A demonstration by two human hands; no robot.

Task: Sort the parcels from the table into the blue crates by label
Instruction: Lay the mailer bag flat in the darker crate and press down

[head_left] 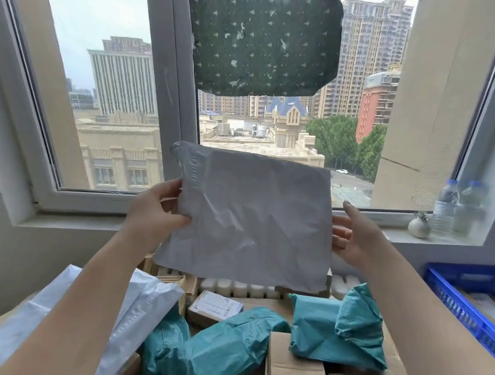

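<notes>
I hold a flat grey mailer bag (252, 217) up in front of the window, its plain side facing me. My left hand (156, 206) pinches its left edge between thumb and fingers. My right hand (355, 234) holds its right edge, with the fingers curled behind the bag. No label shows on this side. Below lie more parcels: two teal bags (339, 327) (212, 353), a small labelled box (214, 306), white mailers (139, 306) and cardboard boxes (294, 371). A blue crate (467, 311) stands at the right edge.
The window sill (414, 234) behind carries a small white vase (419, 226) and two water bottles (446, 207). A dark green patterned sheet (264, 37) hangs on the window pane. The wall rises on the left.
</notes>
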